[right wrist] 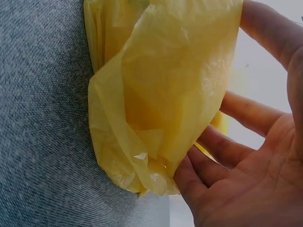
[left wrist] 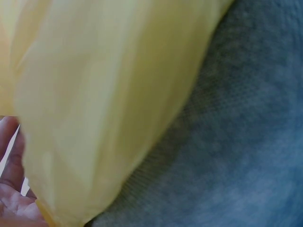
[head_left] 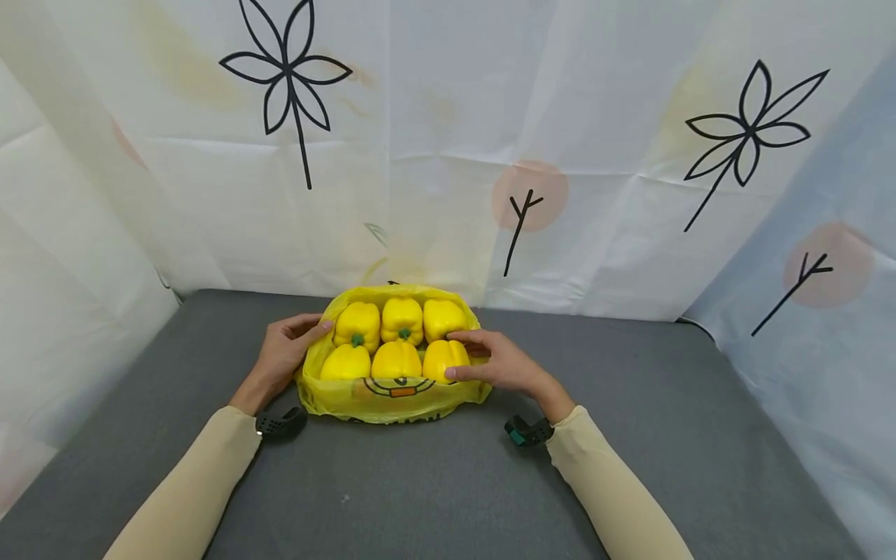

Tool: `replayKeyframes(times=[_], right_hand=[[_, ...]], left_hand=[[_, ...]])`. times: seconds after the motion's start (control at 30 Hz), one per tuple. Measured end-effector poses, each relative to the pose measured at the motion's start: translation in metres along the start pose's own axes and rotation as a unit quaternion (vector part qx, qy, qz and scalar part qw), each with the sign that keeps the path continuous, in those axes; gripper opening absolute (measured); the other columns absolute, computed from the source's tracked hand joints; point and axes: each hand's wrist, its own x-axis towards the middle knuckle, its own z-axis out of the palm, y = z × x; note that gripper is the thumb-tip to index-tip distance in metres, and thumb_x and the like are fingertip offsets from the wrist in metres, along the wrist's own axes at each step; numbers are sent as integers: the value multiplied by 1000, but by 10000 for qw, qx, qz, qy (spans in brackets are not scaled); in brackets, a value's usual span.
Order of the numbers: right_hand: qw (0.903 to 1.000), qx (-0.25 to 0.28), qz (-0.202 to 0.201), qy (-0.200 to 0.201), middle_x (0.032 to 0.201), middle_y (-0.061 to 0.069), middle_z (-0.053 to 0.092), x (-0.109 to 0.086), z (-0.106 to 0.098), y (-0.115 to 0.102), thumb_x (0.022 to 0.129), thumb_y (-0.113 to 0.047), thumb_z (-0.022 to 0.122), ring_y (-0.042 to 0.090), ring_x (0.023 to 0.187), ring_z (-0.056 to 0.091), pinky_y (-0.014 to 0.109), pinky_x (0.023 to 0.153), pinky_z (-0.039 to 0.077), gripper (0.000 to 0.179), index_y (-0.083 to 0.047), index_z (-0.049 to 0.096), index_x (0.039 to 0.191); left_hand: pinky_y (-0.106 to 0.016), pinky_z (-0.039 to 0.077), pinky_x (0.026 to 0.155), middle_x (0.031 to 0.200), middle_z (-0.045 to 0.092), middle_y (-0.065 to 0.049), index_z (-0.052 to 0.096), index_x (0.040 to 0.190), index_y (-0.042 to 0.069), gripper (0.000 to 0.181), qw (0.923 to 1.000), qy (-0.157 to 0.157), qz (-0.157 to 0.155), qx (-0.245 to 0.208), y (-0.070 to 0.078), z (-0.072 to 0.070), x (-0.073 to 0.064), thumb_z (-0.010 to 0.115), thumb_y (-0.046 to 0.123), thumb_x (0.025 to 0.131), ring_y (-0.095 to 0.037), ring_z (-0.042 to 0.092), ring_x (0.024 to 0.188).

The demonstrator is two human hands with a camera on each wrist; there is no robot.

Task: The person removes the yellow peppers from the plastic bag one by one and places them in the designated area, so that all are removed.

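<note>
A yellow plastic bag [head_left: 399, 404], its mouth spread wide, lies on the grey table with several yellow bell peppers [head_left: 397, 359] in two rows inside. My left hand [head_left: 283, 350] holds the bag's left rim, the thumb over its edge; in the left wrist view the bag's side [left wrist: 94, 104] hides most of that hand. On the right, my right hand [head_left: 507, 362] reaches over the rim, thumb and fingers around the front right bell pepper [head_left: 442, 359]. The bag's side [right wrist: 175, 71] covers those fingertips in the right wrist view.
The grey tabletop [head_left: 392, 498] extends around the bag. Behind it hangs a pale curtain [head_left: 434, 155] with plant drawings, meeting the table's back edge. Dark bands [head_left: 281, 424] sit at both wrists.
</note>
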Motion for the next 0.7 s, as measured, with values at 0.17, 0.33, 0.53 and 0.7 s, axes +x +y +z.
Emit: replayKeyframes(times=[0.17,0.33,0.53,0.7], right_hand=[[9997,-164,-171,-49,145,12,52,0,0,0,91,-29,79,31,130,53,46,109,45,67,-5,52,148],[9990,-398,-204,-30,144,11,51,-1,1,0,87,-31,83,31,129,53,45,108,46,72,-5,52,147],[9978,-622,-238,-8,142,10,51,-2,3,-2,81,-30,88,29,124,55,45,105,47,79,-6,52,147],[9969,-671,-416,35,138,12,54,-2,5,-2,78,-27,90,31,120,57,46,103,49,80,-4,53,145]], left_hand=[[-25,60,78,105,70,11,60,133,-10,50,10000,-2,-15,-25,0,-1,0,68,26,100,-9,69,92],[-25,59,78,105,70,10,61,133,-9,50,10000,9,-66,-30,-1,-1,0,69,27,100,-9,69,92],[-24,59,79,105,70,11,61,134,-8,50,10000,7,-83,-33,-1,-1,0,69,27,100,-9,68,93],[-24,59,79,105,70,11,61,134,-9,50,10000,20,-58,24,-1,-1,0,69,27,100,-9,68,94]])
